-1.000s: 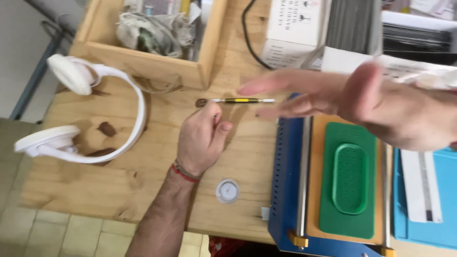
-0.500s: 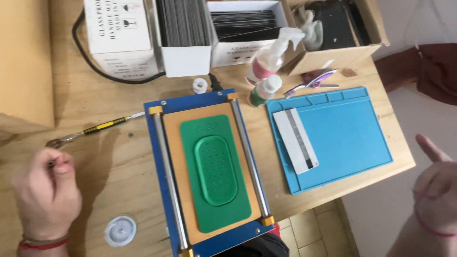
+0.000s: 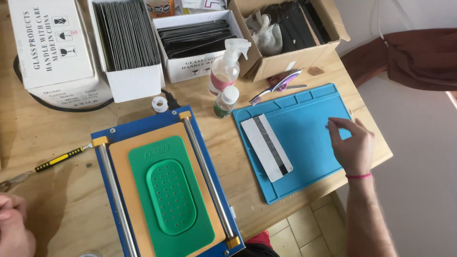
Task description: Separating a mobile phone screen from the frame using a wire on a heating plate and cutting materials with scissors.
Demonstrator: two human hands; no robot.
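1. Left hand [image 3: 12, 228] lies at the bottom left corner of the table [image 3: 62, 209], curled and half cut off by the frame. I cannot tell whether it holds anything. A metal tool [image 3: 10, 181] lies just above it, with a yellow-black screwdriver [image 3: 59, 159] beyond.
2. Press [image 3: 107, 143] with its green pad [image 3: 169, 195] stands in the middle, untouched.
3. Mat [image 3: 309, 109], blue, lies right of the press and bears a white-grey strip [image 3: 266, 148] on its left half.
4. Right hand [image 3: 350, 145] hovers over the mat's right edge, well apart from the strip. Its thumb and forefinger [image 3: 332, 124] are drawn close at the tips. Nothing shows between them, so I cannot say whether the pinch is empty.
5. Step, as I judge it: a reach onto the mat, with nothing lifted yet. Picking anything flat off that surface would call for a fine fingertip pinch at an edge.
6. Half a second ago the right hand was off the table's right side with its thumb up, and it is now over the mat. The left hand has dropped lower, away from the metal tool.
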